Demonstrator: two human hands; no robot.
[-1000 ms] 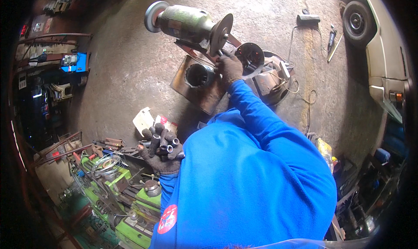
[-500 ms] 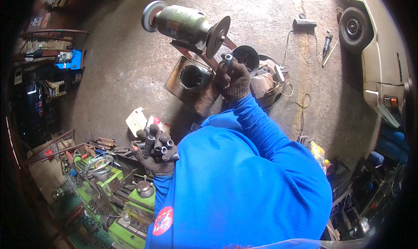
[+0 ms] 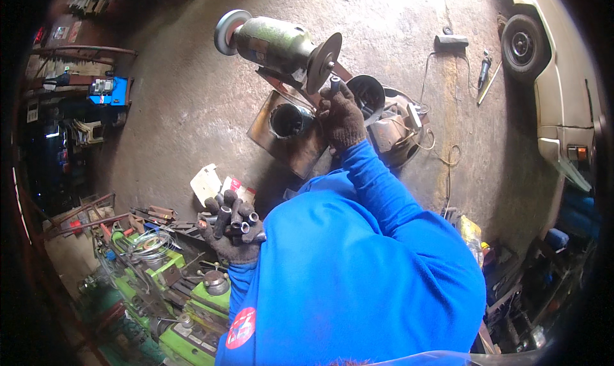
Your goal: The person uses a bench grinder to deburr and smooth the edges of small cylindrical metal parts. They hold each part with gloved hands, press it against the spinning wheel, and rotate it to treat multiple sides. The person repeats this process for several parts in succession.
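Observation:
My right hand (image 3: 345, 121), in a dark knit glove, is closed round a short metal tube (image 3: 335, 82). Its open end points up, close to the thin disc (image 3: 323, 63) on the right end of a green bench grinder (image 3: 272, 41). Whether tube and disc touch, I cannot tell. Lower left, my gloved left hand (image 3: 231, 249) cradles several short metal tubes (image 3: 236, 221) in a loose bunch, some with their hollow ends showing. Much of the tubes' lengths is hidden by the glove fingers.
Below the grinder are an open can (image 3: 275, 124) on a rusty metal base (image 3: 304, 150) and a dark round container (image 3: 369, 97). A green machine (image 3: 201, 308) stands lower left. Cords and a handheld power tool (image 3: 484, 68) lie on the floor near a parked vehicle (image 3: 566, 103).
The tube in my right hand has come nearer the grinder's disc. My left hand still holds its bunch of tubes. The whole view has shifted slightly.

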